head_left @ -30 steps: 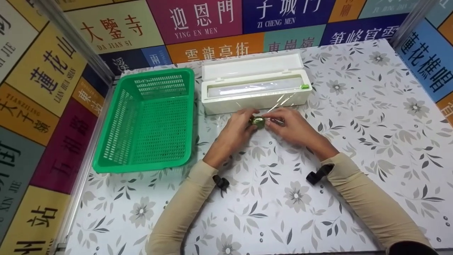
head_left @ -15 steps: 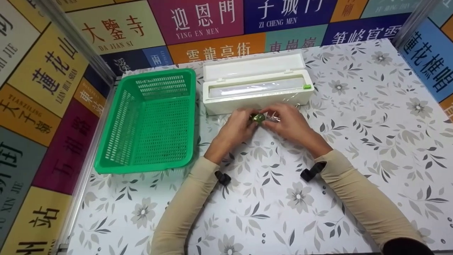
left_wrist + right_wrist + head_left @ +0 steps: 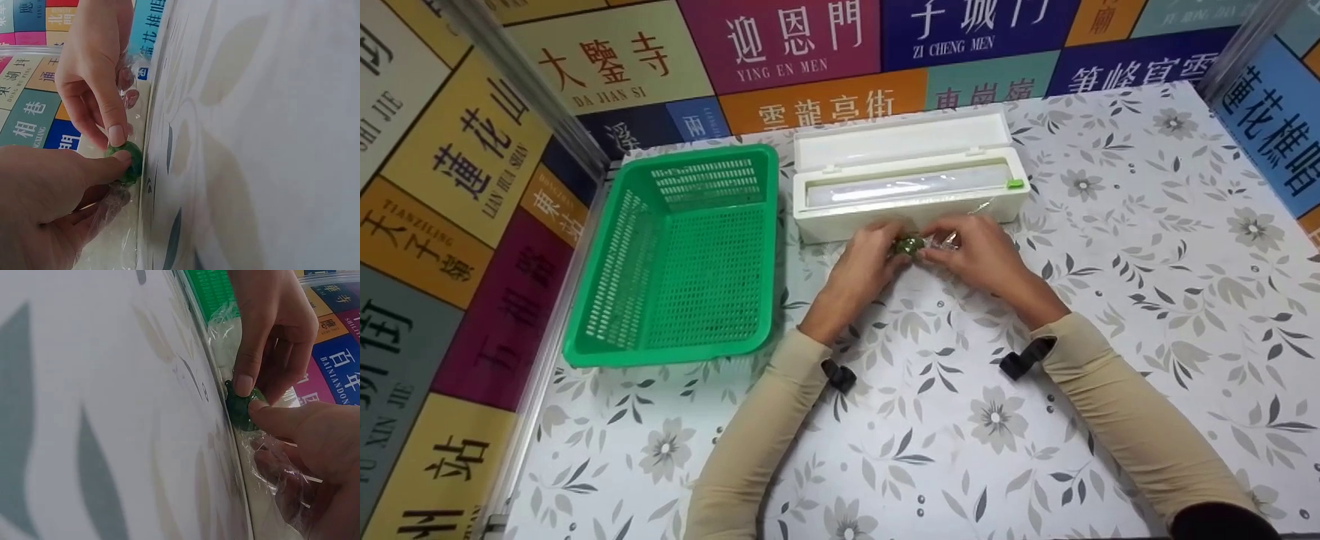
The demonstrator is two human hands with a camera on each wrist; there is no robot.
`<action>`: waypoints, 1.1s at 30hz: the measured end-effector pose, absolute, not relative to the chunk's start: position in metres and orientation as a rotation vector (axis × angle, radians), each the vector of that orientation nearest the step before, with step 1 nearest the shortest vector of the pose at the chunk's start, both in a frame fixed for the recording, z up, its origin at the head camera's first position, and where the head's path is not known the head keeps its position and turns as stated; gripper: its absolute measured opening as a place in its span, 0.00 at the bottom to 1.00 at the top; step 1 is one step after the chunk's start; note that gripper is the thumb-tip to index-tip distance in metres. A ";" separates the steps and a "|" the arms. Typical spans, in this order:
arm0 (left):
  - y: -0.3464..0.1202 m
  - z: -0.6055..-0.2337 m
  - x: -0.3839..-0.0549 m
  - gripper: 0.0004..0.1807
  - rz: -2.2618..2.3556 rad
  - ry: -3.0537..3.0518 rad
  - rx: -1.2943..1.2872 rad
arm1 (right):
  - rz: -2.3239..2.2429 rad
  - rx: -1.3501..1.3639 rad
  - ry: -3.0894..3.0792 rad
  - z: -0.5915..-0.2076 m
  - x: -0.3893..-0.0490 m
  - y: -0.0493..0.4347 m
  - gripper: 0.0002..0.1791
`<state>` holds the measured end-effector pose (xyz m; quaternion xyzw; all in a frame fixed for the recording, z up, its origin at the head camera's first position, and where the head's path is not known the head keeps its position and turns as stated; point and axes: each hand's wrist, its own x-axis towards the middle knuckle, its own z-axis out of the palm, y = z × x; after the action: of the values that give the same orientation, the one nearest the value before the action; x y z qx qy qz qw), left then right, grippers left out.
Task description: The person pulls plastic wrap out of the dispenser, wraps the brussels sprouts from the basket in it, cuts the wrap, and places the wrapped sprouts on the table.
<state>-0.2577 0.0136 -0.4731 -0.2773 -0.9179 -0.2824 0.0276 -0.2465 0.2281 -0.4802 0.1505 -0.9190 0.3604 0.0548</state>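
Observation:
A small round green item (image 3: 910, 245), glossy under clear cling film, is held between both hands in front of the white box. My left hand (image 3: 866, 262) pinches its left side with thumb and fingers. On the other side my right hand (image 3: 979, 251) pinches it too, the thumb pressing on its surface in the right wrist view. Crumpled cling film (image 3: 949, 241) bunches within the right fingers. More loose film (image 3: 109, 211) hangs around the left fingers. Fingertips cover much of the green item, and I cannot tell its exact kind.
Just behind the hands stands a white cling film box (image 3: 847, 227), lid raised, with a roll of film (image 3: 915, 184) inside and a green slider (image 3: 1015, 184) at its right end. A green plastic basket (image 3: 769, 300) sits to the left. Printed panels (image 3: 810, 41) border the flower-patterned table (image 3: 1110, 300).
Both hands have drawn slightly closer to the box with the green item. The film that stretched by the right hand is now gathered and crumpled in the right fingers.

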 end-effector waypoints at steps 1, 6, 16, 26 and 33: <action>0.015 -0.472 -0.258 0.12 -0.843 -2.836 -0.847 | 1.099 0.454 -2.784 -0.481 -0.247 0.229 0.15; 0.020 -0.470 -0.255 0.12 -0.740 -2.850 -0.792 | 1.139 0.451 -2.796 -0.484 -0.249 0.231 0.16; 0.026 -0.469 -0.251 0.16 -0.739 -2.852 -0.658 | 1.220 0.525 -2.883 -0.469 -0.247 0.243 0.20; 0.030 -0.469 -0.249 0.20 -0.849 -2.861 -0.633 | 1.242 0.279 -2.570 -0.433 -0.250 0.288 0.09; 0.037 -0.465 -0.242 0.19 -0.759 -2.833 -0.552 | 1.270 0.057 -2.474 -0.430 -0.255 0.328 0.12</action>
<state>-0.2417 0.0371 -0.4647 -0.1843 -0.9464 -0.2534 0.0785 -0.2546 0.3281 -0.4304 0.0201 -0.8751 0.4492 0.1790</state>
